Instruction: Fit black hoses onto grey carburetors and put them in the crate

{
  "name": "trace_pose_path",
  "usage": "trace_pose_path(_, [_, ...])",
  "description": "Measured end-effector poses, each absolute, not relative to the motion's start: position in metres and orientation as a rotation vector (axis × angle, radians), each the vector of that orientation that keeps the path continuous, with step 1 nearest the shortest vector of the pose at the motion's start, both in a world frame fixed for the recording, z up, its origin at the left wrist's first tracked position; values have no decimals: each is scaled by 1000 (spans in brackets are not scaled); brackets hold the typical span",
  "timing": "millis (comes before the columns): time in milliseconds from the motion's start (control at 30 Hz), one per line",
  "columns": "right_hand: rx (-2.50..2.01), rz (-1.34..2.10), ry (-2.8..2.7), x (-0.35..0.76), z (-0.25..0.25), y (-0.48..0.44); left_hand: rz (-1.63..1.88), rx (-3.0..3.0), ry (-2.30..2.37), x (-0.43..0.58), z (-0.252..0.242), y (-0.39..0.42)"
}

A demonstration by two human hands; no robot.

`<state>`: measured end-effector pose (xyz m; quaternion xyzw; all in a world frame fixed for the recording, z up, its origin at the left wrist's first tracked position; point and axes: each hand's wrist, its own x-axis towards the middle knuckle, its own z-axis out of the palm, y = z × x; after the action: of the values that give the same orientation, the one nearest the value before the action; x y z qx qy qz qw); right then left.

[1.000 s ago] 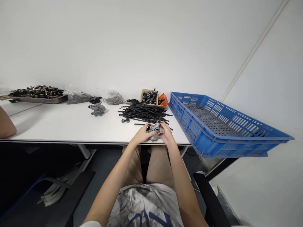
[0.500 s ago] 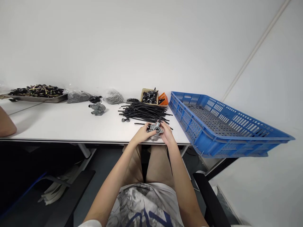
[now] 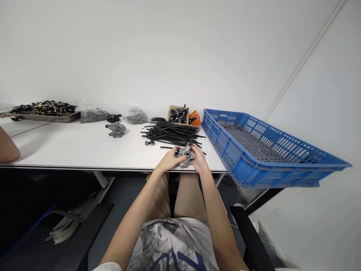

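Observation:
A grey metal carburetor (image 3: 185, 154) is held between my two hands at the table's front edge, its round bore facing me. My left hand (image 3: 168, 160) grips its left side, the thumb lying across the front. On the other side my right hand (image 3: 199, 159) is closed around the upper right, fingers by a black piece on top; what exactly the fingertips pinch is too small to tell. Just beyond lies a pile of black rubber hoses (image 3: 172, 132). Small dark round-ended parts (image 3: 149, 143) rest left of my hands, and a second carburetor (image 3: 116, 130) stands farther left.
A large blue plastic crate (image 3: 254, 165) stands at the right, overhanging the table edge. Along the wall are a beige bin (image 3: 169, 113) of black parts, an orange bin (image 3: 195, 116), plastic bags (image 3: 135, 115) and a metal tray (image 3: 64, 119). Another person's arm (image 3: 8, 148) rests at far left.

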<state>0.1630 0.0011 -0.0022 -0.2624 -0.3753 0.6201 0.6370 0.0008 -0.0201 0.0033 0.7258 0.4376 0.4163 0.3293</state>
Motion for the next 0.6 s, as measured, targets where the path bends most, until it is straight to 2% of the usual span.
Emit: trace_pose_path(600, [-605, 1399, -874, 164, -6, 3, 1086, 1911, 1167, 0, 2, -19])
